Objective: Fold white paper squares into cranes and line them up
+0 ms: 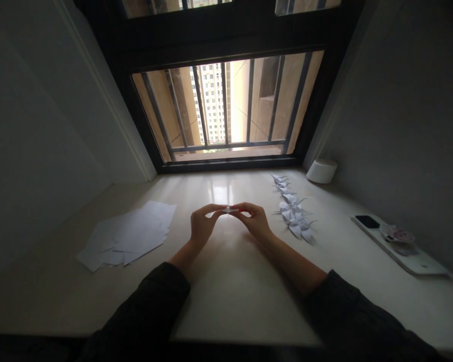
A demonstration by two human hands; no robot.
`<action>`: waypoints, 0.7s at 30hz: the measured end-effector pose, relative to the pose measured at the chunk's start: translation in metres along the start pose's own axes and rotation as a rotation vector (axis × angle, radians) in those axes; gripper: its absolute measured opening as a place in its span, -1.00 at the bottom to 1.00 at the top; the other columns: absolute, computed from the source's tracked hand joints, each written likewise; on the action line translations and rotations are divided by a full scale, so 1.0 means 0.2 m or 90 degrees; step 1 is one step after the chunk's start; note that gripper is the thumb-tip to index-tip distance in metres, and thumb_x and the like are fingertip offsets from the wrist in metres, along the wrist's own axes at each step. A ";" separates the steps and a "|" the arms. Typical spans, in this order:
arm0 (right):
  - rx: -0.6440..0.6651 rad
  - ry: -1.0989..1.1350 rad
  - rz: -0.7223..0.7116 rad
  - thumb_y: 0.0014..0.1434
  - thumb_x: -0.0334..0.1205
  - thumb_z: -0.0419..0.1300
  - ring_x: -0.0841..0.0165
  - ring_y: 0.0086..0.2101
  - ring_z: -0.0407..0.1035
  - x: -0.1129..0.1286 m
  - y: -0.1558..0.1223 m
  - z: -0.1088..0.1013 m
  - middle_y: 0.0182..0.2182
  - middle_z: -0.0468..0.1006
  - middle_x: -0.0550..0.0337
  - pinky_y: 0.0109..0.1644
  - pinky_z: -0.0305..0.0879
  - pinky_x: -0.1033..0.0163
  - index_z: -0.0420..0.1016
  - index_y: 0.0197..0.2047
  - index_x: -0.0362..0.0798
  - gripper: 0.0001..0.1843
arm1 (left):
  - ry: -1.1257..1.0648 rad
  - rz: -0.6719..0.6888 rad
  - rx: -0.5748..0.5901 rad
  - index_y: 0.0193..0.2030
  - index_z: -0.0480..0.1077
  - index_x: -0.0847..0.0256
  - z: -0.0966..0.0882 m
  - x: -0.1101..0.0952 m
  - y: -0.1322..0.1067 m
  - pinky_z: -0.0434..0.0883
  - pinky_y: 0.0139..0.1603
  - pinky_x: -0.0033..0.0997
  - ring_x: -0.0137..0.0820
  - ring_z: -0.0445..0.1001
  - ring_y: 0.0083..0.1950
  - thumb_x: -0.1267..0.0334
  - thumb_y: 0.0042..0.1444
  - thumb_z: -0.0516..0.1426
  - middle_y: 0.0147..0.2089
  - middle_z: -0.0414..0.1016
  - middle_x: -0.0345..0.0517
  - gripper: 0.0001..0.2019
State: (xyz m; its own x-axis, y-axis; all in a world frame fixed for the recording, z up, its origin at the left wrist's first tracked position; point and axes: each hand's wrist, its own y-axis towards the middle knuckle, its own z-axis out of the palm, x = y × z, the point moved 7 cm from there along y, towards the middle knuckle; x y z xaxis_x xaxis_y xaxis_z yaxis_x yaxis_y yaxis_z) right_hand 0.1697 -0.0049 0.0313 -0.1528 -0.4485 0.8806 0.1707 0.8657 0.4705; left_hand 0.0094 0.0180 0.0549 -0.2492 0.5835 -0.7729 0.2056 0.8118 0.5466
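A small piece of folded white paper is pinched between my two hands, above the middle of the pale sill. My left hand grips its left side between thumb and fingers. On the other side, my right hand pinches it the same way, so the fingertips of both hands nearly meet. Most of the paper is hidden by the fingers, and its exact shape is too small to make out. To the right of my right hand, several folded paper cranes stand in a row.
A loose stack of white paper sheets lies on the left of the sill. At the right are a white phone with a round grip on its back and a white cylindrical object. A dark-framed window closes off the back.
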 end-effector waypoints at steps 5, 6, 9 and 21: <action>-0.015 0.004 -0.013 -0.05 -0.05 0.32 0.28 -0.34 0.48 -0.01 0.01 -0.01 -0.38 0.62 0.18 -0.16 0.37 0.16 0.60 -0.32 0.05 -0.78 | -0.004 0.000 0.004 -0.27 0.54 0.08 0.01 0.01 0.00 0.46 -0.09 -0.31 -0.30 0.55 -0.17 0.18 0.01 0.21 -0.24 0.59 -0.16 -0.86; -0.019 0.005 -0.014 -0.05 -0.05 0.32 0.28 -0.33 0.48 -0.01 0.01 -0.01 -0.38 0.62 0.18 -0.16 0.37 0.15 0.60 -0.32 0.06 -0.78 | -0.003 0.000 0.005 -0.27 0.54 0.09 0.01 0.01 0.00 0.46 -0.09 -0.31 -0.30 0.55 -0.17 0.18 0.01 0.21 -0.24 0.59 -0.16 -0.86; -0.022 0.004 -0.013 -0.05 -0.05 0.32 0.26 -0.31 0.49 0.00 0.00 -0.02 -0.36 0.63 0.18 -0.15 0.37 0.14 0.60 -0.33 0.06 -0.80 | 0.002 0.004 0.008 -0.27 0.54 0.09 0.01 0.01 0.00 0.45 -0.07 -0.31 -0.30 0.54 -0.16 0.18 0.01 0.22 -0.24 0.59 -0.16 -0.85; -0.035 -0.042 -0.024 -0.04 -0.05 0.31 0.25 -0.31 0.49 0.04 -0.01 -0.03 -0.36 0.63 0.21 -0.15 0.36 0.14 0.61 -0.36 0.09 -0.83 | -0.031 0.017 0.009 -0.32 0.54 0.12 0.01 -0.02 0.01 0.45 -0.06 -0.28 -0.31 0.55 -0.19 0.18 -0.02 0.23 -0.27 0.59 -0.16 -0.87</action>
State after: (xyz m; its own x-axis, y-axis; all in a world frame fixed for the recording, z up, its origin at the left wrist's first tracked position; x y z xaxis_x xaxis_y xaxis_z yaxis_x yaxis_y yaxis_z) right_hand 0.1748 -0.0118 0.0379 -0.2235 -0.4639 0.8572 0.2171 0.8337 0.5077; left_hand 0.0120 0.0172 0.0575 -0.1972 0.6031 -0.7729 0.2252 0.7952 0.5630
